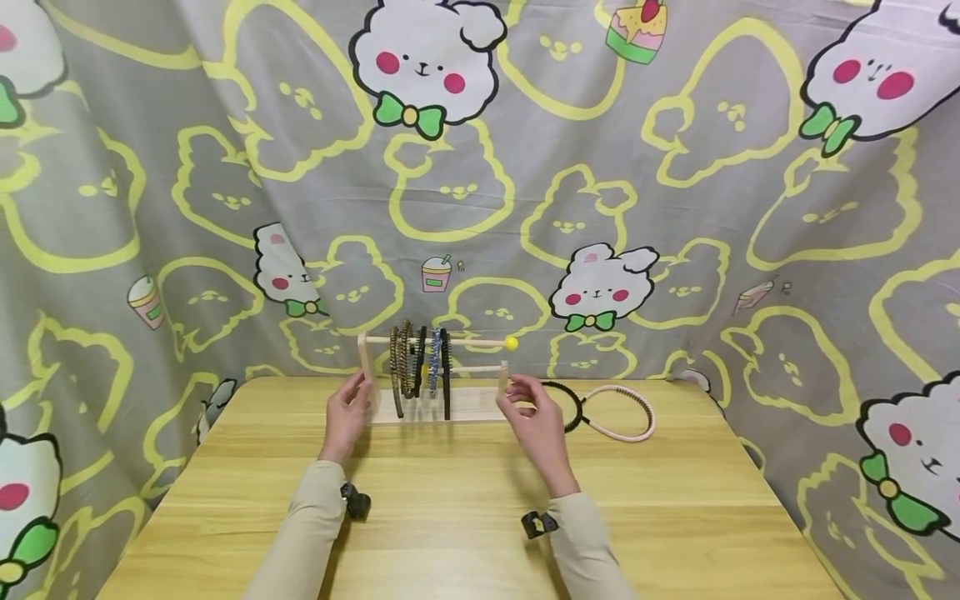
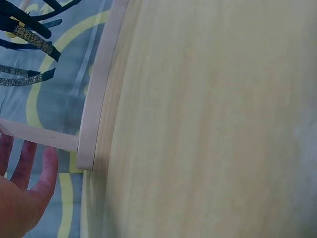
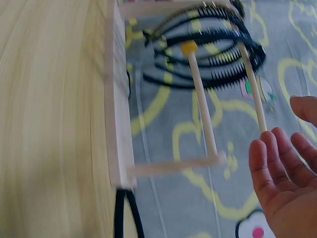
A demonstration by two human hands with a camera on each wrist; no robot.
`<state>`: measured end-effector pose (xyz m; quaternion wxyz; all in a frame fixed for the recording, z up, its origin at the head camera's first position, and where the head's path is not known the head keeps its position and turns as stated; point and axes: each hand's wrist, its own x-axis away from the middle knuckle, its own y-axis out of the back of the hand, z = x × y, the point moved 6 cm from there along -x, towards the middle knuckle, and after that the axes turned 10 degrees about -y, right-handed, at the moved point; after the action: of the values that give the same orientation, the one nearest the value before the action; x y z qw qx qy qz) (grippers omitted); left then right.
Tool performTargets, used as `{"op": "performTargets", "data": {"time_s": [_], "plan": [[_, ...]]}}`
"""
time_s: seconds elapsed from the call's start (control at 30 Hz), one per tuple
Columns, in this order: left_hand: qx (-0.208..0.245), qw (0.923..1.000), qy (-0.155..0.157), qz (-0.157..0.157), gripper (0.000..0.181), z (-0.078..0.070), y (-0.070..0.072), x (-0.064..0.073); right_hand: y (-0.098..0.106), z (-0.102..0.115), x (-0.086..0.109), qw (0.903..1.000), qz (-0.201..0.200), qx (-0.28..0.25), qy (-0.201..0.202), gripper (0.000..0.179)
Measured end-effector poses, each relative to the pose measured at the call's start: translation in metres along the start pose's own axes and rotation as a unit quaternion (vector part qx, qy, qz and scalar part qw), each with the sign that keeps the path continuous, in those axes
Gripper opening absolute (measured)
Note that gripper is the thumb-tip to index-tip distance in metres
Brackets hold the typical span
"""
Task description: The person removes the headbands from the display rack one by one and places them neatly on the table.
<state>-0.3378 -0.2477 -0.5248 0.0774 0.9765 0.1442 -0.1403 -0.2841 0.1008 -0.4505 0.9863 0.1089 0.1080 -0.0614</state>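
At the left end of the wooden rack [image 1: 480, 407], the person's left hand [image 1: 347, 417] touches the tall post [image 1: 366, 358], its fingers fairly straight and slightly apart in the left wrist view. A small black device [image 1: 356, 502] sits at that wrist, nearer the person than the rack. The rack stands on the table [image 1: 420, 542], in front of a cartoon-print curtain [image 1: 480, 217].

On the rack's upper rod [image 1: 487, 342], headbands hang close together: brown patterned ones [image 1: 396, 375] nearest the tall post, then black, a blue patterned one [image 1: 436, 354] and another black one [image 1: 447, 383]. A yellow ball [image 1: 512, 342] caps that rod's right end. Below it, the lower rod [image 1: 480, 369] runs left from the rack's short post [image 1: 503, 379].

By the short post is the right hand [image 1: 538, 421], fingers extended and thumb wide apart; whether it touches the post I cannot tell. To the rack's right, a black headband [image 1: 576, 403] and a pale pink headband [image 1: 637, 437] lie on the table, side by side.
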Motion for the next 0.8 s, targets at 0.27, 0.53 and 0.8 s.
{"op": "performTargets", "data": {"time_s": [0.27,0.53,0.8], "plan": [[-0.001,1.0,0.0,-0.007,0.048,-0.001,-0.001,0.002,-0.049,0.023,-0.011,0.9995,0.009,-0.002,0.03,0.031],[-0.007,1.0,-0.006,0.001,0.05,-0.001,-0.002,0.002,-0.079,0.032,-0.019,0.9992,0.014,0.028,0.024,0.038],[-0.006,0.9999,-0.01,0.001,0.051,0.0,-0.001,0.0,-0.091,0.038,-0.024,0.9988,-0.005,0.046,0.02,0.041]]}}
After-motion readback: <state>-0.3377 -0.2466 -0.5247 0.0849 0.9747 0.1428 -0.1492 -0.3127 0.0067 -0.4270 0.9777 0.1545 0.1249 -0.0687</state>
